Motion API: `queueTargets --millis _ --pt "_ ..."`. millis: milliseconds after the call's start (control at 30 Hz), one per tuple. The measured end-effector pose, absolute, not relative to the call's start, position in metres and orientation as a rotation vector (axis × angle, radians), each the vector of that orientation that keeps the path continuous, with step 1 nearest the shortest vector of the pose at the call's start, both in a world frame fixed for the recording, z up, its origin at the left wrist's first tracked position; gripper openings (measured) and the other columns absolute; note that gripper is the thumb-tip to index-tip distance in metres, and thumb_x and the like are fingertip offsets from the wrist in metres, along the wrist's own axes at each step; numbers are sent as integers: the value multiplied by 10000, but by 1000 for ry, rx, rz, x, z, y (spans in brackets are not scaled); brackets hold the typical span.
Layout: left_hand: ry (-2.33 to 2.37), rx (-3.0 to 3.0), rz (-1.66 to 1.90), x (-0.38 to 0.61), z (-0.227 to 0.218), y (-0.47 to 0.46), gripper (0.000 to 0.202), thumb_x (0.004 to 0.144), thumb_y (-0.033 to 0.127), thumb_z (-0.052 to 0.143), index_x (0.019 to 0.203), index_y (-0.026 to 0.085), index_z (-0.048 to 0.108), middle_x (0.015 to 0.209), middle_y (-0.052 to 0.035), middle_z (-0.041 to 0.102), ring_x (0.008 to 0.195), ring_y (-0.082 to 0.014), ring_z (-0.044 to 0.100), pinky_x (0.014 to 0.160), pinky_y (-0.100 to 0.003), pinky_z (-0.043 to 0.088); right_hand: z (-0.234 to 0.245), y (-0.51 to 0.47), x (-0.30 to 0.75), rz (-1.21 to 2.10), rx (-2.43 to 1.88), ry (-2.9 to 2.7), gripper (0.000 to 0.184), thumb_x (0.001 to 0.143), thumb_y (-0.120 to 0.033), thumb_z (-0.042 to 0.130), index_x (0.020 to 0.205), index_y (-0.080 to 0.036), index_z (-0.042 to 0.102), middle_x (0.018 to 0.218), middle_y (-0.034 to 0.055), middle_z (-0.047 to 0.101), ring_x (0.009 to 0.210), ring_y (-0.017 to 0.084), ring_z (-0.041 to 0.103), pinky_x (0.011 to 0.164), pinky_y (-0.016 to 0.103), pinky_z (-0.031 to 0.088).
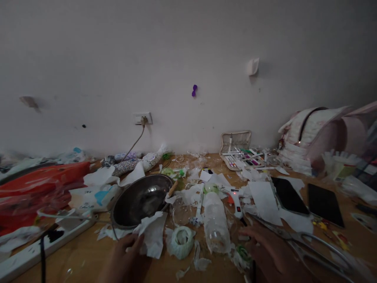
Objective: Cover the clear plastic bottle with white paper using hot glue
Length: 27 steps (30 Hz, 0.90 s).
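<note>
My left hand point(125, 253) is low in the view, its fingers stretched out and slightly apart. The fingertips meet the edge of a crumpled white paper point(154, 237); whether they touch it is unclear. Above that hand stands a dark metal pan point(141, 200). My right hand point(272, 249) reaches in from the lower right, fingers extended, with nothing visible in them. It lies beside large metal scissors point(294, 237) and below a white hot glue gun point(236, 204) with a red light. Between my hands are a clear plastic bottle point(216, 226) and a roll of pale green tape point(182, 241).
On the left are a red plastic bag point(44, 181), a tissue pack point(91, 196) and a white power strip point(50, 239). Two dark phone-like devices, a phone point(290, 194) and a tablet point(325, 204), lie right. A marker case point(238, 153) and pink-white backpack point(315, 137) stand behind.
</note>
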<state>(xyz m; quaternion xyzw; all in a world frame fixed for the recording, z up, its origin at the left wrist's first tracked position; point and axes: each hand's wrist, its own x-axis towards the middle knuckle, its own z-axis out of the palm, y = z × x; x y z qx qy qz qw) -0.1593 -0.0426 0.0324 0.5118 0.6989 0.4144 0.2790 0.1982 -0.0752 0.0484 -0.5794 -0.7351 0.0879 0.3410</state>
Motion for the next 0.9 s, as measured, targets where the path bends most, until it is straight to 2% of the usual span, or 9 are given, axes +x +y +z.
queueTargets --millis 100,167,233,367,533,667,800,867,900 --pt "1624 960 1094 -163 41 -41 254 562 433 703 536 185 654 531 -2 637 570 -192 572 543 -256 472 49 -73 198 268 -1509 -1897 311 875 -469 439 957 -308 692 1018 17 717 944 221 669 793 321 568" --pt "1450 655 1226 -159 50 -39 187 553 342 719 572 166 659 547 -16 666 546 -180 588 521 -247 494 51 -71 197 297 -1508 -1904 307 873 -470 440 945 -310 693 1010 18 718 938 223 669 796 327 565" --pt "1301 360 1398 -152 60 -36 65 620 216 643 592 157 649 572 -40 689 554 -183 626 530 -256 528 54 -69 195 330 -1495 -1927 308 876 -474 436 941 -311 688 1008 15 716 939 219 667 799 323 561" --pt "1078 -77 1597 -138 80 -27 275 774 68 389 633 160 607 662 -65 717 612 -175 685 533 -285 586 56 -68 190 386 -1487 -1956 323 895 -459 401 896 -299 682 965 7 718 906 195 670 773 293 560" --pt "1016 -185 1630 -134 95 -21 335 868 110 298 787 118 622 708 -87 712 616 -168 692 520 -282 608 57 -68 185 340 -1465 -2018 244 878 -433 462 905 -314 673 975 -11 707 913 191 660 782 282 548" --pt "988 -172 1687 -136 103 -14 315 863 104 313 722 132 593 678 -64 695 587 -156 682 512 -274 607 67 -66 173 345 -1421 -2121 176 861 -378 503 908 -324 663 960 -16 705 907 212 653 762 322 550" --pt "985 -76 1659 -137 101 -10 278 833 48 327 745 126 579 677 -63 676 588 -152 673 517 -272 605 81 -59 132 397 -1335 -2326 141 773 -256 592 881 -272 680 972 1 714 903 253 638 813 393 526" --pt "991 -108 1627 -136 97 -11 249 832 50 334 807 104 576 683 -69 667 574 -142 661 516 -252 600 83 -47 101 425 -1266 -2477 151 743 -302 633 873 -243 685 1015 -7 711 910 268 627 798 417 527" --pt "990 -137 1611 -135 95 -12 239 831 50 337 829 96 571 681 -67 663 566 -137 656 519 -242 597 82 -39 85 337 -1247 -2494 175 792 -300 591 926 -220 670 1097 2 682 981 270 599 842 421 507"
